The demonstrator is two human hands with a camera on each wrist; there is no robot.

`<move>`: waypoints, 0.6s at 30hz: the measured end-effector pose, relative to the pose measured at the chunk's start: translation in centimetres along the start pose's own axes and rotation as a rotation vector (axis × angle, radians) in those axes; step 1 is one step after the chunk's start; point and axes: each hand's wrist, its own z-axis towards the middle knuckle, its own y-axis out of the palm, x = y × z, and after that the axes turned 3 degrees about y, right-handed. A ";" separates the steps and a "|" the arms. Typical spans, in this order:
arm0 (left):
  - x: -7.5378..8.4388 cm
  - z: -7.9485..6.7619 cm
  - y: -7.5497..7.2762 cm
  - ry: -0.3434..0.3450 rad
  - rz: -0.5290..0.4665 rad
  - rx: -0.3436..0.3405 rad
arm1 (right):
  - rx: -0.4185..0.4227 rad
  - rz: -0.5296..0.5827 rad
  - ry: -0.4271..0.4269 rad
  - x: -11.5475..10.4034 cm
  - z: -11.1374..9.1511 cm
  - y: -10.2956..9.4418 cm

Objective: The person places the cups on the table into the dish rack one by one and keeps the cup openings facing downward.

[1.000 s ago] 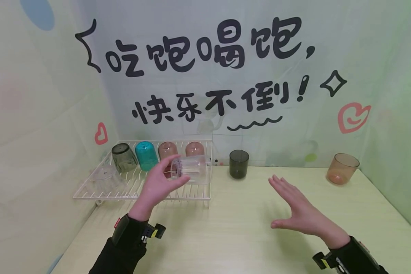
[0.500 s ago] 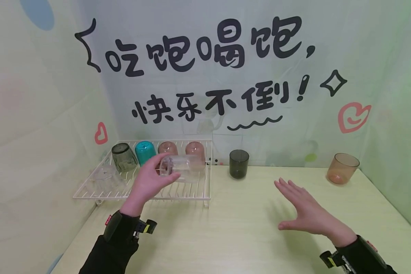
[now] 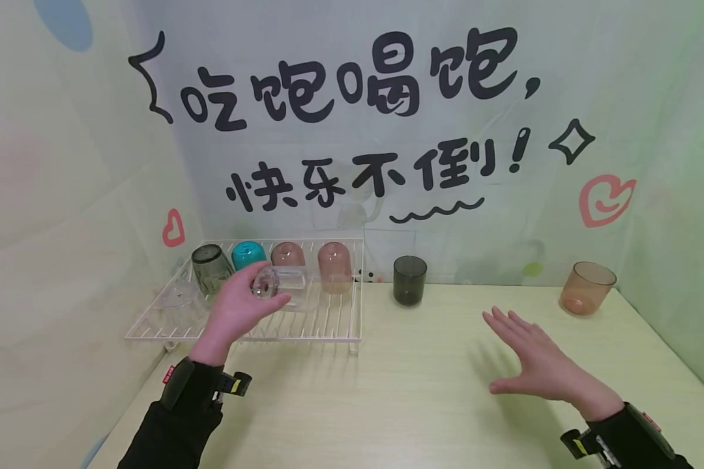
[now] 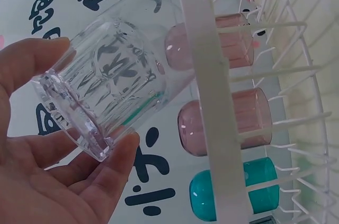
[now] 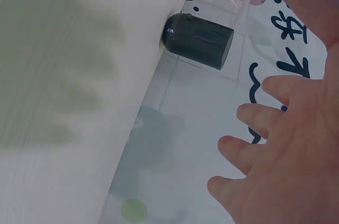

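My left hand (image 3: 234, 311) grips a clear glass (image 4: 114, 70) by its thick base, thumb on one side and fingers on the other. The glass lies sideways in the air, its mouth toward the right, over the white wire rack (image 3: 305, 339). Behind it on the rack stand a teal glass (image 3: 248, 254) and two pink glasses (image 3: 335, 267), all upside down. My right hand (image 3: 542, 365) hovers over the table with fingers spread and thumb apart, holding nothing. A dark grey glass (image 3: 409, 281) upright on the table is the nearest thing to it.
At the rack's left are a grey-green glass (image 3: 212, 268) and another clear glass (image 3: 180, 303), both tilted. An amber glass (image 3: 587, 288) stands at the table's back right corner. A printed cloth (image 3: 328, 140) hangs behind the table.
My left hand has carried the clear glass leftward along the rack, turning its base more toward me. My right hand has drifted right and slightly down, still spread.
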 end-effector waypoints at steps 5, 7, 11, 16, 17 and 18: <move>-0.4 0.2 -0.4 -0.006 0.043 0.004 | 0.002 -0.011 0.011 0.5 -0.1 0.0; -0.6 0.2 -0.7 -0.005 0.065 0.007 | 0.001 -0.012 0.021 0.5 -0.2 -0.1; -1.0 0.4 -1.3 0.016 0.121 0.017 | -0.006 -0.008 0.038 0.7 -0.3 -0.3; -1.5 0.5 -2.0 0.004 0.186 -0.002 | -0.010 -0.006 0.058 1.0 -0.4 -0.4; -1.7 0.5 -2.1 -0.003 0.196 -0.008 | -0.011 -0.008 0.063 1.1 -0.5 -0.3; -1.8 0.5 -2.2 -0.011 0.204 -0.014 | -0.010 -0.010 0.067 1.2 -0.5 -0.3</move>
